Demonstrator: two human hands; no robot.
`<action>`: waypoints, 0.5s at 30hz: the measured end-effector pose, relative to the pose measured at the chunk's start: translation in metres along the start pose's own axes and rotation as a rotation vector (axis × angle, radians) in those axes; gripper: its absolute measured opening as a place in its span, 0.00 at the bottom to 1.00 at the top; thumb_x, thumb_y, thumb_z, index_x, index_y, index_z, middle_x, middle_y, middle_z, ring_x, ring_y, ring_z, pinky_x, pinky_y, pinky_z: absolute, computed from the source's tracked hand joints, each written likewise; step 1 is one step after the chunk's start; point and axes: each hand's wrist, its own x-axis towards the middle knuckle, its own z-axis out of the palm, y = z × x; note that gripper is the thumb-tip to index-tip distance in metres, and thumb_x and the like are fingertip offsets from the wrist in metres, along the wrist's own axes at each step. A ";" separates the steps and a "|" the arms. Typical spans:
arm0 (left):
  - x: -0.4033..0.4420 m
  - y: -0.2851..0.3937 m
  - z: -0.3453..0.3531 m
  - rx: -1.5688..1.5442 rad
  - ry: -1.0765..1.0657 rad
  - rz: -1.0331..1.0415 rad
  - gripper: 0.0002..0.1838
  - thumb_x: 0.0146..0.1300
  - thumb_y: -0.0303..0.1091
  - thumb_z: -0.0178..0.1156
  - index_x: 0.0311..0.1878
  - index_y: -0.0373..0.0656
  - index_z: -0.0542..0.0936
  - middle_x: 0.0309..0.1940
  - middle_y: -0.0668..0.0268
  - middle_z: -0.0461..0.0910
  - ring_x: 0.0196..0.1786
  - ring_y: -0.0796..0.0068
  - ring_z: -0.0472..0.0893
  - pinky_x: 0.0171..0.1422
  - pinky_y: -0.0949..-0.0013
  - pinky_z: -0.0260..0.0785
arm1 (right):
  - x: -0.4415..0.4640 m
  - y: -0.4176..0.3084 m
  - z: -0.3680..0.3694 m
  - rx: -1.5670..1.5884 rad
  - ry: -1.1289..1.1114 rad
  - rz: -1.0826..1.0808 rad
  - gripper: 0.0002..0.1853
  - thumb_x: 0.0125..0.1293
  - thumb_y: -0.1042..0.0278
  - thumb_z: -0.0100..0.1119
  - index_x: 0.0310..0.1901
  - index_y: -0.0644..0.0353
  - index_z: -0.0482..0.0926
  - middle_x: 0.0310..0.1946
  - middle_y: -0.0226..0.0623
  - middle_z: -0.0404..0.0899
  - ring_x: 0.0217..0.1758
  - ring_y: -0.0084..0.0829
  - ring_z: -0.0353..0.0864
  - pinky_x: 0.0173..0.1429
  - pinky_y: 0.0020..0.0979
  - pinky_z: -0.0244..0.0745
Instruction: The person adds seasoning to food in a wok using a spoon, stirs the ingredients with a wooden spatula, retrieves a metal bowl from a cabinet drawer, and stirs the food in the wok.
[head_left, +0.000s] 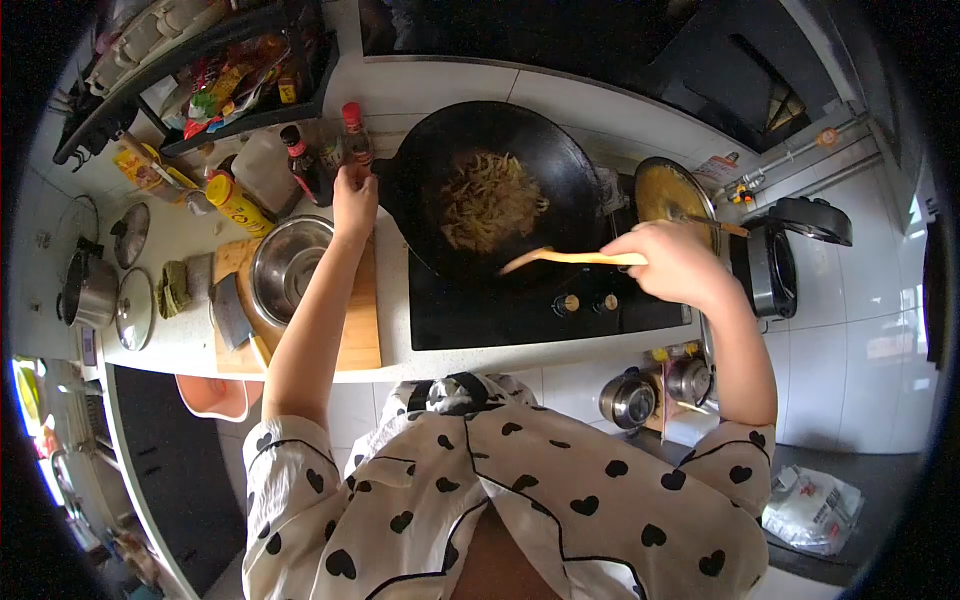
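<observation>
A large black wok sits on the black stove, with a heap of brownish shredded food inside it. My right hand is closed round the handle of a yellow-orange spatula, whose head rests at the wok's near inner side, just below the food. At the wok's left edge, my left hand is closed by the wok's handle, beside a red-capped bottle; the fingers partly hide what they grip.
A metal bowl and a cleaver lie on a wooden board at the left. Bottles, including a yellow one, stand behind. A round pan or lid is right of the wok. A wire rack hangs upper left.
</observation>
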 end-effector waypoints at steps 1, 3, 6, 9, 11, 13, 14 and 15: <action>0.001 -0.004 0.001 0.020 0.010 0.016 0.09 0.54 0.31 0.54 0.36 0.35 0.71 0.32 0.54 0.75 0.38 0.57 0.75 0.46 0.64 0.66 | 0.006 -0.009 0.000 0.009 -0.073 0.002 0.18 0.48 0.79 0.56 0.43 0.56 0.81 0.36 0.44 0.80 0.42 0.43 0.78 0.47 0.37 0.71; 0.003 -0.015 0.003 0.062 0.029 0.045 0.09 0.54 0.31 0.54 0.36 0.35 0.71 0.32 0.54 0.74 0.39 0.58 0.75 0.46 0.64 0.66 | 0.031 -0.020 0.014 0.048 -0.096 -0.086 0.18 0.50 0.75 0.58 0.46 0.55 0.80 0.38 0.45 0.80 0.43 0.43 0.79 0.51 0.37 0.72; 0.002 -0.011 0.003 0.027 0.015 0.024 0.09 0.54 0.31 0.54 0.36 0.35 0.71 0.33 0.54 0.74 0.39 0.58 0.75 0.46 0.64 0.66 | 0.075 -0.041 0.024 0.184 -0.046 -0.038 0.17 0.54 0.68 0.60 0.47 0.59 0.78 0.39 0.46 0.80 0.43 0.41 0.80 0.50 0.37 0.73; 0.000 -0.004 0.002 0.069 0.055 0.009 0.09 0.54 0.31 0.54 0.36 0.35 0.71 0.33 0.54 0.74 0.40 0.58 0.74 0.46 0.63 0.66 | 0.129 -0.020 0.038 0.400 0.066 -0.069 0.11 0.59 0.67 0.54 0.39 0.64 0.79 0.25 0.43 0.79 0.23 0.30 0.76 0.28 0.33 0.72; 0.000 -0.004 0.001 0.070 0.056 0.010 0.09 0.54 0.31 0.54 0.36 0.35 0.71 0.34 0.54 0.74 0.40 0.58 0.75 0.46 0.63 0.66 | 0.152 -0.004 0.028 0.700 -0.125 0.294 0.11 0.62 0.66 0.51 0.38 0.66 0.76 0.20 0.38 0.75 0.13 0.20 0.67 0.15 0.26 0.62; 0.000 -0.005 0.001 0.052 0.049 0.008 0.10 0.54 0.30 0.54 0.36 0.35 0.71 0.34 0.54 0.74 0.40 0.58 0.74 0.46 0.63 0.66 | 0.161 0.034 0.038 0.950 -0.165 0.349 0.10 0.64 0.66 0.48 0.38 0.65 0.72 0.19 0.35 0.73 0.10 0.16 0.61 0.10 0.20 0.52; 0.000 -0.006 0.002 0.035 0.041 0.006 0.10 0.54 0.30 0.54 0.37 0.35 0.71 0.34 0.54 0.74 0.40 0.58 0.74 0.46 0.63 0.66 | 0.155 0.041 0.033 1.049 -0.192 0.422 0.12 0.64 0.65 0.48 0.42 0.66 0.70 0.19 0.35 0.74 0.10 0.17 0.62 0.12 0.20 0.55; 0.001 -0.006 0.003 0.018 0.031 0.005 0.10 0.54 0.30 0.54 0.37 0.35 0.71 0.34 0.54 0.74 0.39 0.57 0.74 0.46 0.63 0.66 | 0.149 0.051 0.037 1.087 -0.134 0.422 0.11 0.64 0.66 0.48 0.39 0.67 0.72 0.20 0.36 0.74 0.11 0.16 0.63 0.12 0.19 0.56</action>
